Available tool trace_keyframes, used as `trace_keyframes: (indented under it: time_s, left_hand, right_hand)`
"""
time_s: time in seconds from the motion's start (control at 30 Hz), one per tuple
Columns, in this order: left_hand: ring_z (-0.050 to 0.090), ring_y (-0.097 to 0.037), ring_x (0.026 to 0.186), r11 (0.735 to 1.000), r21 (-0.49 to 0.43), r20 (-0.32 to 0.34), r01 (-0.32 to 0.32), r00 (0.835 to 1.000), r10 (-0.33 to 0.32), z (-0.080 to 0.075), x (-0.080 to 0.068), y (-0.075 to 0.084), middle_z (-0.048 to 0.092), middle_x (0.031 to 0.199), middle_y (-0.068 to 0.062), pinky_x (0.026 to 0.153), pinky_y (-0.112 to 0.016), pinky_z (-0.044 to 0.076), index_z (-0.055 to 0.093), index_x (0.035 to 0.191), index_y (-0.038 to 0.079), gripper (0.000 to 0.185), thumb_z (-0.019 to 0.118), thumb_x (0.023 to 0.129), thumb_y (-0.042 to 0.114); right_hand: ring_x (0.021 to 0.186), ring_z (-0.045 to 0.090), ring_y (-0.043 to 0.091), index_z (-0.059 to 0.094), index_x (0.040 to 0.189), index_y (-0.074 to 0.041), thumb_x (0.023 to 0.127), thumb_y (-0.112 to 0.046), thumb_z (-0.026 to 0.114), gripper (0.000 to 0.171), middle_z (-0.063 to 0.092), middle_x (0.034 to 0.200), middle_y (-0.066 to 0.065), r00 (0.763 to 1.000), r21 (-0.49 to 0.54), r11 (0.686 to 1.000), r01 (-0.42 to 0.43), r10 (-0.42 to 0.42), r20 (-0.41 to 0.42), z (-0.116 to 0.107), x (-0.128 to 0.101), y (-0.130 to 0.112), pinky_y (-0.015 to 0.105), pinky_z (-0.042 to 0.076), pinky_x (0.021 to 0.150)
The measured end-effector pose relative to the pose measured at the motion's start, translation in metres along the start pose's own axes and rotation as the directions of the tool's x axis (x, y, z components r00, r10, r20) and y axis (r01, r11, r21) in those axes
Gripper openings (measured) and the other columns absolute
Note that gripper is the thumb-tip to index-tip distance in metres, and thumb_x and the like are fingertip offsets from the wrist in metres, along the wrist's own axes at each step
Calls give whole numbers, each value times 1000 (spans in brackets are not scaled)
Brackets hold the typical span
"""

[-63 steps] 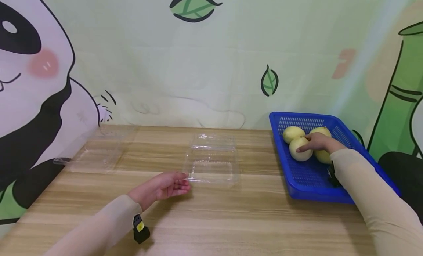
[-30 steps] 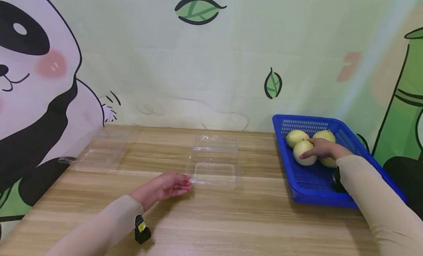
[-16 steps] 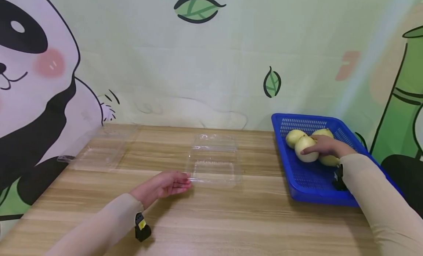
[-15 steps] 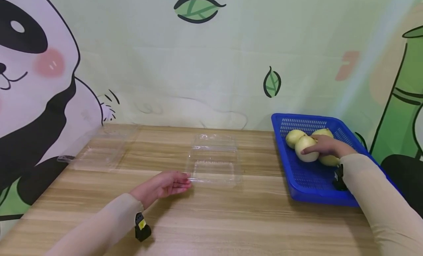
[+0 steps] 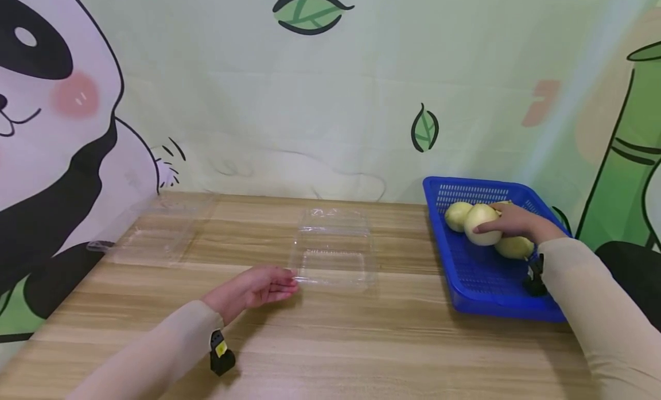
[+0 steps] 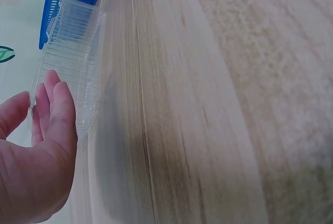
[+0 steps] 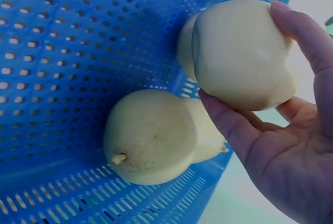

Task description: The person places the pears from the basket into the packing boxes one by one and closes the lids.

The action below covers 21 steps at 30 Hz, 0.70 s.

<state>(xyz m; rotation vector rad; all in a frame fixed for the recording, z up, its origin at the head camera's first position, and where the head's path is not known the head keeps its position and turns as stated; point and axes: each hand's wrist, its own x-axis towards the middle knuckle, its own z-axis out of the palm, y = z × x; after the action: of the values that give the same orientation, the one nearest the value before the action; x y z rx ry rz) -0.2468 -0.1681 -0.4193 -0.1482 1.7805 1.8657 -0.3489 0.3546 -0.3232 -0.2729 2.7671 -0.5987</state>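
In the head view my right hand (image 5: 518, 221) grips a pale yellow pear (image 5: 482, 224), raised over the others in the blue basket (image 5: 451, 285). The right wrist view shows thumb and fingers on opposite sides of this pear (image 7: 242, 52), with a stubby-stemmed pear (image 7: 148, 135) below it. More pears lie behind and beside it, partly hidden; one pear (image 5: 457, 217) is at its left. My left hand (image 5: 253, 291) pinches the near left edge of a clear plastic clamshell box (image 5: 335, 262), which stands with its lid up. In the left wrist view, thumb and fingers (image 6: 63, 112) lie either side of the box's edge.
Another clear plastic box (image 5: 147, 245) stands open at the table's back left. The wooden table (image 5: 361, 348) ends at a wall sheet (image 5: 310, 101) printed with a panda and leaves. The basket stands at the right against that sheet.
My right hand has lifted the pear from among the others and moved slightly right, uncovering more of the pear under it. The left hand has stayed at the box's edge.
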Motion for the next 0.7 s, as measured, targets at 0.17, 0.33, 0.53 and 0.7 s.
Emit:
trace_keyframes:
  time_s: [0.17,0.33,0.53,0.7]
  left_hand:
    - [71,-7,79,1000,-6,6,-2,1000,2,0,0,0,73,83,2,82,-19,63,59,114,-2,16,51,105,8]
    - [70,-5,78,1000,0,31,-13,999,13,0,-1,1,72,81,4,79,-17,62,62,108,1,13,50,105,7]
    - [70,-4,75,1000,-4,29,-16,999,16,1,-2,2,72,79,4,77,-17,62,62,106,2,12,51,105,6]
    - [70,-5,75,1000,-3,26,-13,1000,13,2,-2,3,72,79,4,77,-17,62,62,106,2,12,50,105,6]
  right_hand:
    - [128,52,55,10,153,21,100,-37,59,93,34,148,47,999,75,997,-30,29,18,-10,-5,-1,53,59,100]
    - [135,45,57,5,155,18,103,-38,56,92,30,152,45,999,150,988,-34,31,26,-21,-11,-4,60,52,109]
    - [138,41,57,1,157,13,104,-37,55,91,24,155,43,999,246,969,-29,19,43,-28,-15,-8,62,49,112]
    - [135,45,53,4,159,10,105,-30,55,84,29,153,40,1000,271,963,6,-11,17,-33,-17,-15,51,57,104]
